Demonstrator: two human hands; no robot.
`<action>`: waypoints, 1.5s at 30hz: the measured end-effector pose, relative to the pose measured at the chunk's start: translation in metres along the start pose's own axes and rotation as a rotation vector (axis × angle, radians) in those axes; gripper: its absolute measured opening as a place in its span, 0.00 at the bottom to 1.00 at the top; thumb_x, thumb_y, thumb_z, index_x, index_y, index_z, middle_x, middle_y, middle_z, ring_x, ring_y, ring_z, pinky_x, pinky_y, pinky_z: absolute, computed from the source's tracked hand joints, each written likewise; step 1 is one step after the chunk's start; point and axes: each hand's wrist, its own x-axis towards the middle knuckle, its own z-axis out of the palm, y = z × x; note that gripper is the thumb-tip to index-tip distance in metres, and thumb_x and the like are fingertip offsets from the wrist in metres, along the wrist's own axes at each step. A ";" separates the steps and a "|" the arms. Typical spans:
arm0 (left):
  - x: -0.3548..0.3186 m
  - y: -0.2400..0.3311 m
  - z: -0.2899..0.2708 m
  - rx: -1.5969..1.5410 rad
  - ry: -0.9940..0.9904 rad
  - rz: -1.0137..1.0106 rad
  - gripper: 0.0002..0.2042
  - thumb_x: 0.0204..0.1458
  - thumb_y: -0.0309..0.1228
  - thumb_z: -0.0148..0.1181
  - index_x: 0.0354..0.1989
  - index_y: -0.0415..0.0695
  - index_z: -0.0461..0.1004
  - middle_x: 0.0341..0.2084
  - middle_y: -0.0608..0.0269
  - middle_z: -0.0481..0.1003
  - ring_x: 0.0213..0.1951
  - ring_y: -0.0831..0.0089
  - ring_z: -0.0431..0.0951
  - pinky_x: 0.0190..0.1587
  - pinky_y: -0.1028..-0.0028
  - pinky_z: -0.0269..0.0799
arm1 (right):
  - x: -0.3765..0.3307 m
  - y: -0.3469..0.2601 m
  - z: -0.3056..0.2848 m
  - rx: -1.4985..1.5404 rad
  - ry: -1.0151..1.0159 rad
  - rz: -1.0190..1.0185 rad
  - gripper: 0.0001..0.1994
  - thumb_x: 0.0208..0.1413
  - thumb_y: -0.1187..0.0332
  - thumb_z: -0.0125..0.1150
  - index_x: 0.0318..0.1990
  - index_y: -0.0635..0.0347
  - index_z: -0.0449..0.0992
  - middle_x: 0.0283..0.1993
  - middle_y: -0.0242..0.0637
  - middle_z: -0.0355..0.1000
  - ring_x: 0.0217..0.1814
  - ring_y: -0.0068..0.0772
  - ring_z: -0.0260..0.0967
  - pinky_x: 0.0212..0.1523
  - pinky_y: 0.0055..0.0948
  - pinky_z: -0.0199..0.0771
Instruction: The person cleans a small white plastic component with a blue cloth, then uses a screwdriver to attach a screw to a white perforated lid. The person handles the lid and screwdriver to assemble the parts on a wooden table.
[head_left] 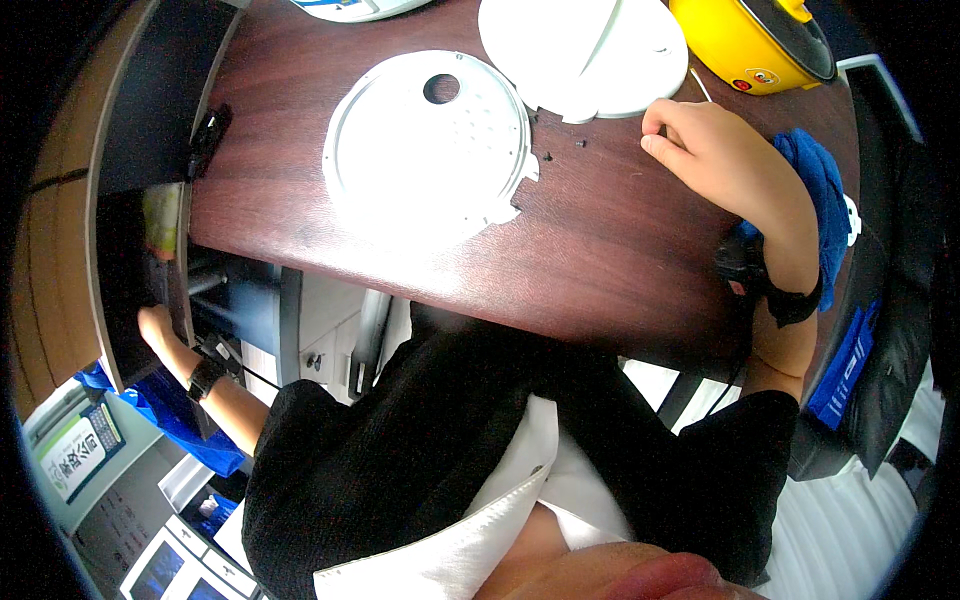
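My right hand [695, 145] is over the right part of the brown tabletop, its fingers curled and thumb drawn in; whether anything is inside, I cannot make out. Just beyond it are white plastic round parts [640, 70], one leaning across another. A round white plastic cover [420, 150] with a single round hole lies at the table's middle. Between these pieces sit small dark screws [547, 156]. At the far left, my left hand [155, 325] reaches into a dark shelf compartment [125, 260] beside the table, its fingers mostly hidden. Both wrists wear black bands.
A yellow pot-like appliance [755, 50] stands at the back right. Blue cloth [815, 190] lies under my right forearm. At the table's left edge is a small black object [208, 140]. Another white round piece [360, 8] is cut off at the top.
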 end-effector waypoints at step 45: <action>-0.025 -0.023 0.002 0.052 -0.111 0.300 0.17 0.52 0.40 0.55 0.40 0.38 0.79 0.34 0.43 0.78 0.39 0.47 0.79 0.40 0.58 0.75 | 0.014 -0.023 -0.018 0.021 -0.181 0.088 0.10 0.60 0.66 0.53 0.40 0.64 0.73 0.34 0.48 0.73 0.37 0.44 0.72 0.40 0.35 0.71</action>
